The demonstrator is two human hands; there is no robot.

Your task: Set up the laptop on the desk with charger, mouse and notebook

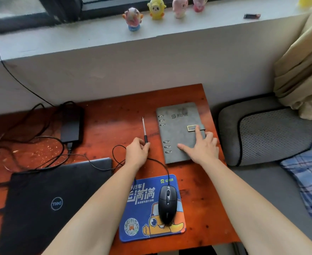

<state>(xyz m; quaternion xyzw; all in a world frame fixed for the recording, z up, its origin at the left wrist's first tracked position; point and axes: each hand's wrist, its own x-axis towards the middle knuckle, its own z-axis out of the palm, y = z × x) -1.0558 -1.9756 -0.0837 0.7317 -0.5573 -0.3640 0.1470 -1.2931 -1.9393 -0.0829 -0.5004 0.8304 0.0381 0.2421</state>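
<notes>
A closed black laptop (46, 197) lies at the front left of the red-brown desk (114, 115). Behind it sits the black charger brick (72, 126) with its cables looping over the desk. A black wired mouse (167, 204) rests on a blue mouse pad (142, 214). A closed grey ring-bound notebook (179, 129) lies at the back right. My right hand (201, 146) lies flat on its cover, index finger at the clasp. My left hand (137, 151) pinches the dark end of a silver pen (144, 128) that lies on the desk.
A white window sill (151, 43) with several small toy figures (157, 8) runs above the desk's far edge. A grey cushion (265, 133), beige curtain (302, 67) and blue checked cloth (309, 177) are to the right. The mouse cord curls between my arms.
</notes>
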